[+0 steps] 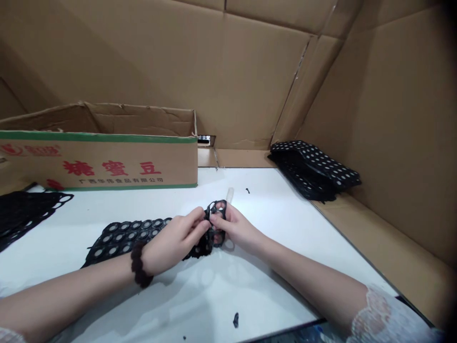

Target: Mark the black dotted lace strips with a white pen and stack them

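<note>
Lying on the white surface (178, 307): one black ring-patterned sheet (132, 235), left of centre, its right end pinched in the left hand (173, 240); right hand (240, 227) clamped on black rings there. Behind: printed cardboard box (178, 169). Far right: folded black perforated sheets (317, 164). Near edge: black scrap (236, 320).
</note>
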Demonstrator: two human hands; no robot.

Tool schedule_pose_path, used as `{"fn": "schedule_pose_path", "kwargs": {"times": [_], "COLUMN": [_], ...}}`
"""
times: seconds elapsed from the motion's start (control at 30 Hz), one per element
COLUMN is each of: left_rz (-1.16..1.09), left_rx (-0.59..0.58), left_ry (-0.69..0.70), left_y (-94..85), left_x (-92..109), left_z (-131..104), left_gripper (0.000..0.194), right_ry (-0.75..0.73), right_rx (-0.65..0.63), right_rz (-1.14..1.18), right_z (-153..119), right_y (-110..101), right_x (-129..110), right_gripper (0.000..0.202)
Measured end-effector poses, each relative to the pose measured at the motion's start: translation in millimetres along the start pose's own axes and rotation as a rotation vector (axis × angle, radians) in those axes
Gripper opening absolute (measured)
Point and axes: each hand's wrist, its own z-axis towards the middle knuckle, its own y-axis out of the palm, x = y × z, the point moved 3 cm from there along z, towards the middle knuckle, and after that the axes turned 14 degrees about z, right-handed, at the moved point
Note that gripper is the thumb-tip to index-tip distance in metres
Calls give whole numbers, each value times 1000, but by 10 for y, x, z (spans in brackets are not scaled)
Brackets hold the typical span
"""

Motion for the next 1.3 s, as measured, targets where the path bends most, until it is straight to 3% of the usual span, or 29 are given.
{"fn": "schedule_pose_path", "kwargs": {"times": [0.13, 0.33, 0.4, 0.53, 0.63, 0.93, 1.1, 1.3], "left_rz": [15, 79, 162, 381, 476, 63, -148, -177], "left_rx": [28, 409, 362, 147, 113, -112, -103, 25], "left_ry": [-44, -361, -302, -94, -40, -96, -101, -138], "left_y": [-7, -284, -287, -120, -32, 48, 46, 64], "left_x": [-98, -416, -339, -47, 63, 67, 28, 35], "left_z": [46, 96, 68, -55, -128, -137, -110, -108], "left_gripper": [20, 20, 19, 19, 20, 16, 17, 17], "right_ry": [4, -8, 26, 75, 60, 50, -19, -23], "right_rx": [-62, 13, 34, 81, 107, 24, -4, -15], "right_rz": [29, 93, 72, 2, 9, -111, -86, -77], "right_z": [23, 32, 20, 1, -9, -86, -45, -35], "right_y": [10, -24, -8, 26, 34, 76, 63, 77], "right_x": [2, -74, -70, -32, -19, -60, -50, -35], "right_gripper": [30, 28, 28, 27, 28, 43, 41, 38]}}
